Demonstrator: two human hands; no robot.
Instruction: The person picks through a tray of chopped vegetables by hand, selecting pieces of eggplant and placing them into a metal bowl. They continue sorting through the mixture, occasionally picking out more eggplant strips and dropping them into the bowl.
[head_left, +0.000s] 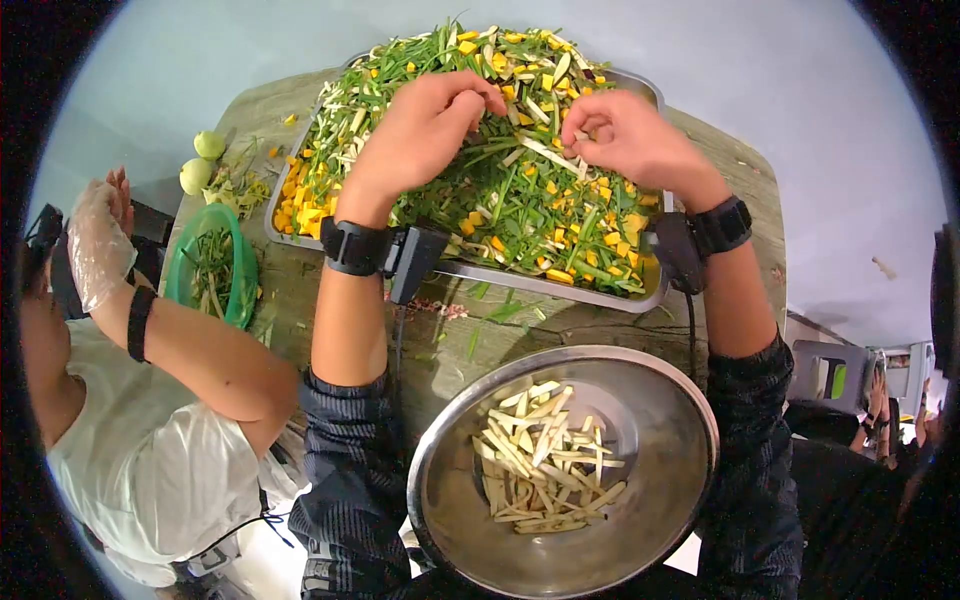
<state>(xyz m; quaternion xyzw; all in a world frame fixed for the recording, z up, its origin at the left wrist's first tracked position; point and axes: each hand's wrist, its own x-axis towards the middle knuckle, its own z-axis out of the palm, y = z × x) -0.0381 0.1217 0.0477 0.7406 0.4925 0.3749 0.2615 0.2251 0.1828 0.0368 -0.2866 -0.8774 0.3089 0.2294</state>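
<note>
Head view: a pale strip (547, 153) in the tray (555, 289), long axis from ten to four o'clock, lies at eight o'clock from the nearer right hand (636, 140), its fingers and the left hand's (428, 128) curled, grip impossible to tell.

A passable gap separates the tray (540, 287) from the steel bowl (655, 490), with both forearms (350, 330) flanking it.
</note>
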